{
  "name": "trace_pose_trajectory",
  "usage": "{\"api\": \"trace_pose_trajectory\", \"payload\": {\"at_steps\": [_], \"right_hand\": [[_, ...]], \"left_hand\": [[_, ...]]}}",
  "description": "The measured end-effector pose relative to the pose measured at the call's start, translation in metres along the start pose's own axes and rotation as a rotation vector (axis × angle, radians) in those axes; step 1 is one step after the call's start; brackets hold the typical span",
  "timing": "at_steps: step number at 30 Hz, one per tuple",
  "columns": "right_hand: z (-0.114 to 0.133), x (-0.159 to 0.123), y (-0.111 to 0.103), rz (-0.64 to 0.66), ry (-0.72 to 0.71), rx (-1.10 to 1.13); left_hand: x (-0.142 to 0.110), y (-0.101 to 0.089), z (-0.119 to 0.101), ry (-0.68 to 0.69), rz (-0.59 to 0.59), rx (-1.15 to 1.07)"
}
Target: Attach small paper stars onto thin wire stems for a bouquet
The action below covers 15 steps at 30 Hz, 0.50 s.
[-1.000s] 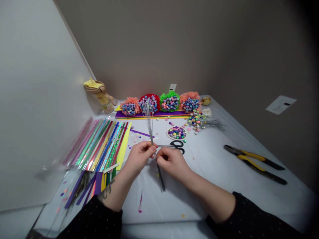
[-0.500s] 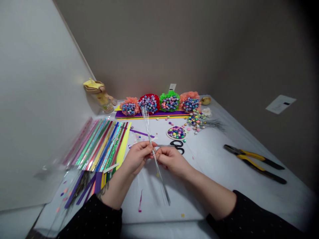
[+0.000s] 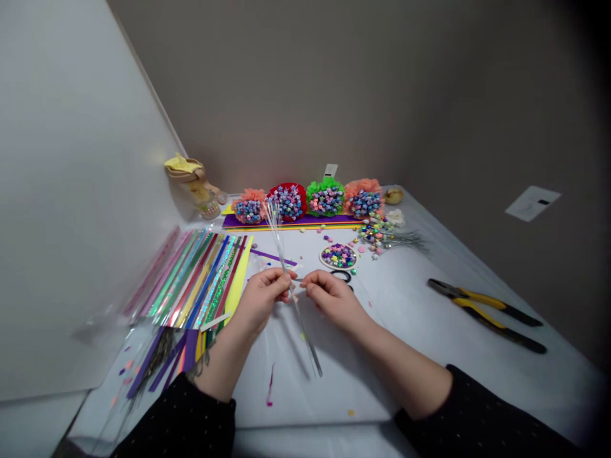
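Working at the near edge of the counter, the person has both hands up and close together, and here's the action! The left hand pinches a thin bundle of silvery wire stems between thumb and fingertips. The bundle runs on a slant, its fanned far end pointing up toward the bouquets and its gathered near end angling down to the right. The right hand sits just beside it, fingers drawn narrow, but whether they're actually on the wire is impossible to call from here. Black sleeves cover both forearms.

Just beyond the hands, a pair of black-handled scissors lies mostly hidden behind the right hand. Further out sits a round tray of paper stars, with loose beads and stars scattered to its right. Along the far edge, four star bouquets line up in orange, red and green tissue on a purple paper strip. Over on the left, a long fan of shiny coloured paper strips spreads across the counter, and a beige figurine with a yellow cloth stands at the far left corner. Out on the right lie yellow-and-black pliers, well apart from everything else!
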State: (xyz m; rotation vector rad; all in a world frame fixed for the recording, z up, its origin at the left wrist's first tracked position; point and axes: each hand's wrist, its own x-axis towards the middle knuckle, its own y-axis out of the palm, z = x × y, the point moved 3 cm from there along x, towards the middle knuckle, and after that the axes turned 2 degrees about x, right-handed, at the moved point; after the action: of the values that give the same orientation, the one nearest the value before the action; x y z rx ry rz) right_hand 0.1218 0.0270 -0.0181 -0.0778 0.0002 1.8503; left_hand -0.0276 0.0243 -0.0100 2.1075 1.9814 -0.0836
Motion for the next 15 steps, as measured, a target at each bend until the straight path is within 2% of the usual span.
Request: {"api": "trace_pose_trajectory", "payload": {"at_steps": [3, 9, 15], "right_hand": [[-0.0035, 0.0018, -0.0023, -0.055, 0.017, 0.069], [-0.0042, -0.0019, 0.0043, 0.075, 0.068, 0.154], [-0.0028, -0.0046, 0.0059, 0.064, 0.116, 0.385]], "left_hand": [[-0.0014, 0.0022, 0.0022, -0.017, 0.053, 0.017], [-0.0016, 0.003, 0.0014, -0.02, 0.034, -0.015], [0.0004, 0.0001, 0.0029, -0.026, 0.022, -0.039]]}}
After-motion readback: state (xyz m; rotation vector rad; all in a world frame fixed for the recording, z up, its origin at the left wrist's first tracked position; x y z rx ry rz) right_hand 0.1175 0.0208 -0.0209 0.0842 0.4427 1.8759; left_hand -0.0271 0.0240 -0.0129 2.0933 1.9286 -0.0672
